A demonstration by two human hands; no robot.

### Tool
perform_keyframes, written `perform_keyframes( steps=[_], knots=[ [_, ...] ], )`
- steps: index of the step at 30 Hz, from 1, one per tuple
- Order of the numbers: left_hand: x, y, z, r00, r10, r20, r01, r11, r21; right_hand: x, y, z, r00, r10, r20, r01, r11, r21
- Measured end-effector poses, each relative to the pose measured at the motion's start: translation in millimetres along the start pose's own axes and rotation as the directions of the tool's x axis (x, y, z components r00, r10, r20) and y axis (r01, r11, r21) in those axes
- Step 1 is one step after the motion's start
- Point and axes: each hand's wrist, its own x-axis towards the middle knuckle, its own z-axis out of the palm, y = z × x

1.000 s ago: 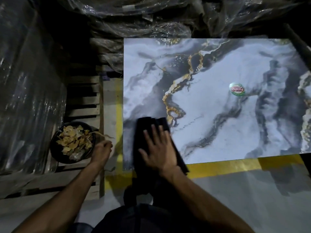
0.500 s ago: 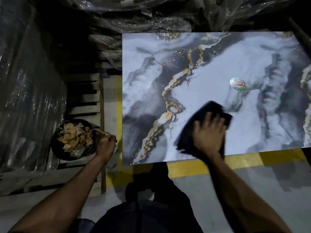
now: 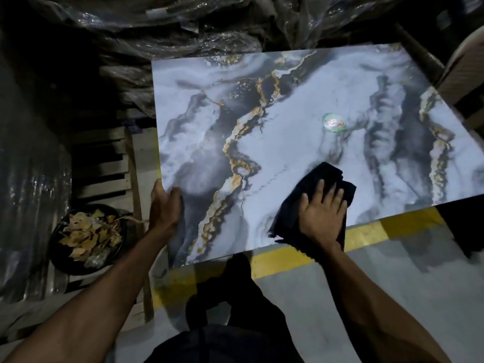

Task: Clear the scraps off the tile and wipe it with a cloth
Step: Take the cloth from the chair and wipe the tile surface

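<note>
A large marble-patterned tile [image 3: 301,106], white and grey with gold veins, lies flat over the floor [image 3: 392,279], its near edge running along a yellow painted line [image 3: 366,231]. A small round sticker [image 3: 333,123] with a green rim sits on the tile's right-centre.

The right hand [image 3: 323,208] lies flat on a dark cloth [image 3: 311,184], fingers spread and straight, pressing it against the tile close to the near edge. The cloth is bunched, reaching past the fingertips toward the sticker but well short of it, and hanging a little over the tile's near edge.

The left hand [image 3: 165,205] is at the tile's near-left corner, its fingers loosely extended and resting against the left edge; whether the thumb hooks under the edge cannot be told.

To the left of the tile, on a wooden pallet [image 3: 104,163], stands a round black bowl [image 3: 56,247] filled with yellowish scraps [image 3: 89,234]. It is apart from the tile and from the left hand. Clear plastic-wrapped bundles [image 3: 183,30] are heaped along the far side and at the far left. The person's dark-clad legs [image 3: 235,297] show at the near edge.
</note>
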Motion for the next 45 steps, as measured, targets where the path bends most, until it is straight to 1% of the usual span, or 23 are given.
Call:
perform_keyframes(
  steps=[1, 2, 3, 4, 6, 7, 8, 9, 11, 13, 15, 17, 20, 22, 24, 27, 30, 33, 35, 38, 40, 43, 45],
  knots=[
    [-0.3, 2.4, 3.0, 1.0, 0.002, -0.022, -0.002, 1.0, 0.018, -4.3, -9.5, 0.8, 0.998, 0.057, -0.007, -0.057, 0.998, 0.023],
    [-3.7, 6.8, 5.0, 0.999, 0.008, -0.044, -0.007, 0.999, 0.039, -16.6, -26.9, 3.0, 0.999, 0.044, -0.031, -0.043, 0.999, 0.017],
    [-7.2, 9.0, 6.7, 0.997, 0.018, -0.069, -0.014, 0.998, 0.067, -34.7, -48.6, 8.8, 0.996, -0.06, -0.06, 0.061, 0.998, 0.003],
    [-10.0, 8.2, 8.3, 0.995, 0.047, -0.087, -0.037, 0.993, 0.115, -57.6, -72.8, 16.1, 0.973, -0.224, -0.048, 0.223, 0.975, -0.022],
    [-15.7, 8.5, 11.0, 0.987, 0.133, -0.087, -0.106, 0.96, 0.259, -101.1, -108.6, 31.6, 0.838, -0.545, -0.016, 0.545, 0.838, -0.033],
    [-17.8, 8.0, 11.7, 0.983, 0.169, -0.075, -0.136, 0.935, 0.328, -112.1, -118.4, 35.3, 0.775, -0.632, 0.004, 0.632, 0.775, -0.028],
    [-19.9, 7.5, 13.3, 0.977, 0.204, -0.063, -0.165, 0.909, 0.382, -115.0, -122.6, 34.1, 0.749, -0.662, 0.035, 0.662, 0.749, -0.023],
    [-21.1, 6.6, 14.1, 0.971, 0.231, -0.056, -0.187, 0.888, 0.42, -110.9, -120.9, 34.2, 0.755, -0.654, 0.044, 0.656, 0.754, -0.031],
    [-23.3, 5.8, 15.2, 0.959, 0.28, -0.041, -0.227, 0.849, 0.478, -96.9, -106.0, 31.0, 0.841, -0.541, 0.029, 0.542, 0.84, -0.039],
    [-24.1, 4.3, 16.5, 0.953, 0.301, -0.018, -0.249, 0.819, 0.516, -84.5, -81.0, 25.1, 0.948, -0.318, 0.029, 0.318, 0.948, -0.004],
    [-23.1, 1.8, 18.6, 0.954, 0.3, -0.013, -0.247, 0.808, 0.534, -68.5, -49.5, 20.5, 0.995, -0.1, 0.004, 0.1, 0.995, 0.013],
    [-21.3, -0.5, 21.3, 0.958, 0.287, -0.024, -0.23, 0.812, 0.536, -45.3, -18.3, 15.6, 0.995, 0.1, -0.022, -0.099, 0.994, 0.048],
    [-20.6, -0.5, 23.8, 0.96, 0.279, -0.029, -0.218, 0.807, 0.548, 0.5, 13.2, 3.8, 0.936, 0.349, -0.046, -0.339, 0.928, 0.153],
    [-19.4, -0.3, 24.4, 0.961, 0.274, -0.036, -0.209, 0.806, 0.553, 29.5, 25.5, -4.0, 0.901, 0.434, -0.009, -0.428, 0.891, 0.152],
    [-18.6, -1.2, 25.4, 0.961, 0.273, -0.042, -0.205, 0.807, 0.554, 54.5, 33.0, -9.4, 0.893, 0.45, 0.008, -0.447, 0.884, 0.133],
    [-17.7, -3.1, 28.2, 0.966, 0.254, -0.05, -0.187, 0.82, 0.541, 86.2, 26.8, -13.4, 0.935, 0.354, 0.012, -0.353, 0.931, 0.092],
    [-16.4, -2.3, 27.6, 0.972, 0.228, -0.052, -0.167, 0.833, 0.527, 110.9, 1.4, -16.4, 0.983, 0.18, 0.021, -0.181, 0.983, 0.031],
    [-18.1, -1.1, 27.0, 0.97, 0.239, -0.041, -0.183, 0.834, 0.521, 113.0, -42.2, -13.6, 0.998, -0.028, 0.056, 0.03, 0.999, -0.039],
    [-18.0, -1.3, 27.1, 0.966, 0.253, -0.057, -0.187, 0.833, 0.521, 93.9, -80.6, -7.3, 0.979, -0.189, 0.069, 0.194, 0.979, -0.07],
    [-16.6, -0.9, 23.2, 0.964, 0.26, -0.05, -0.205, 0.851, 0.483, 34.1, -129.8, 7.8, 0.911, -0.4, 0.101, 0.407, 0.911, -0.064],
    [-17.6, -0.2, 21.8, 0.967, 0.252, -0.026, -0.212, 0.86, 0.464, -11.7, -145.2, 18.9, 0.859, -0.51, 0.051, 0.511, 0.859, -0.017],
    [-22.4, 4.9, 23.3, 0.958, 0.276, -0.075, -0.202, 0.838, 0.507, -51.2, -128.5, 24.0, 0.813, -0.58, 0.06, 0.581, 0.814, 0.0],
    [-24.0, 7.1, 23.5, 0.957, 0.284, -0.065, -0.208, 0.822, 0.53, -45.3, -103.9, 18.5, 0.832, -0.551, 0.059, 0.553, 0.833, -0.022]
  ],
)
